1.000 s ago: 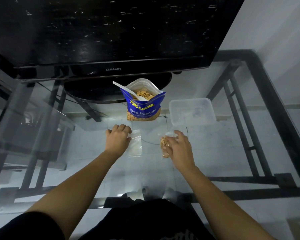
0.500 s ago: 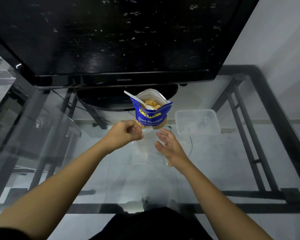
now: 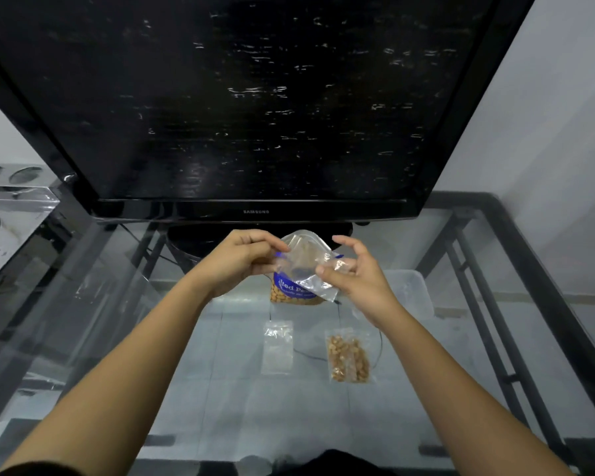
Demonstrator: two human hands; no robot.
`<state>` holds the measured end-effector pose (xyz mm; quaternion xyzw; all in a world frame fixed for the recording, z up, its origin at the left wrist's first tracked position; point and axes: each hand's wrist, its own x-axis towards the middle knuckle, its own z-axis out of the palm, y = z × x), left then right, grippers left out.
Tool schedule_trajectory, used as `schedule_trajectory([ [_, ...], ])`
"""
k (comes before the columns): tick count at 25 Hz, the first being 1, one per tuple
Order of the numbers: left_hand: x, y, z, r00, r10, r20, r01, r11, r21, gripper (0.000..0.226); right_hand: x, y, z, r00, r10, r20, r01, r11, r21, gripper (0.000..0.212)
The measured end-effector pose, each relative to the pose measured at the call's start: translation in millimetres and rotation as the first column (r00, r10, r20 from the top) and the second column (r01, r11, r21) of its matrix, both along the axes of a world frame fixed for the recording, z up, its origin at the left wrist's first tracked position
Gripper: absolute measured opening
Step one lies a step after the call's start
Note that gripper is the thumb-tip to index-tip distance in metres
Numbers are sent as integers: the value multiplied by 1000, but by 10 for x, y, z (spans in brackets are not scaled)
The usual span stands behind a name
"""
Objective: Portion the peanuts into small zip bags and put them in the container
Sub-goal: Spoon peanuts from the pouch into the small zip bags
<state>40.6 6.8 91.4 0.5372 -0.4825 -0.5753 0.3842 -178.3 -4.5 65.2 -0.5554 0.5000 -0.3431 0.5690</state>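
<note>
Now, head view only. Both hands raised above the glass table, sharing one empty zip bag held up at 12 o'clock, right in front of the peanut pack. Left hand closed in a pinch on the bag's left edge; right hand pinching the right edge with thumb and forefinger, other fingers spread loose. Held by opposite edges, probably to part the mouth before filling; held near the pack, probably to keep the scooping short. Seal open or closed: cannot tell, film too clear.

Lying flat at 6 o'clock of the pack, a spare bag, empty, within easy reach. Just beside it at 3 o'clock, apart, a filled bag of peanuts, flat, not yet stored. Container at 3 o'clock of the pack, half hidden behind the right wrist, seemingly empty. TV looming at 12 o'clock, unused.
</note>
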Motion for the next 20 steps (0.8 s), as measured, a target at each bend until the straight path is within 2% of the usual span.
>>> schedule_trajectory([
  [4,-76,-55,61,986,7,164,7,996,-84,11,-61,-71,55,997,42,-64,-44,999,-20,57],
  [6,-84,-81,52,978,55,202,-28,991,-135,18,-62,-118,72,994,102,-23,-102,995,-3,58],
  [9,-58,-124,39,971,124,202,-90,981,-170,35,-68,-208,96,976,159,146,-168,984,52,64],
  [12,-66,-157,22,971,139,196,-107,981,-162,42,-126,-274,97,968,191,164,-208,974,93,69],
  [15,-100,-175,-3,953,146,267,-101,979,-175,42,-145,-308,69,983,183,12,-183,982,47,70],
  [16,-97,-188,-16,945,160,286,-111,977,-181,42,-125,-308,69,989,129,-78,-131,991,-20,68],
  [18,-81,-204,-27,942,184,281,-137,974,-181,41,-59,-282,107,967,-46,-251,-22,966,-259,58],
  [20,-87,-214,-35,956,182,230,-148,977,-156,41,12,-242,142,929,-72,-362,-102,892,-439,57],
])
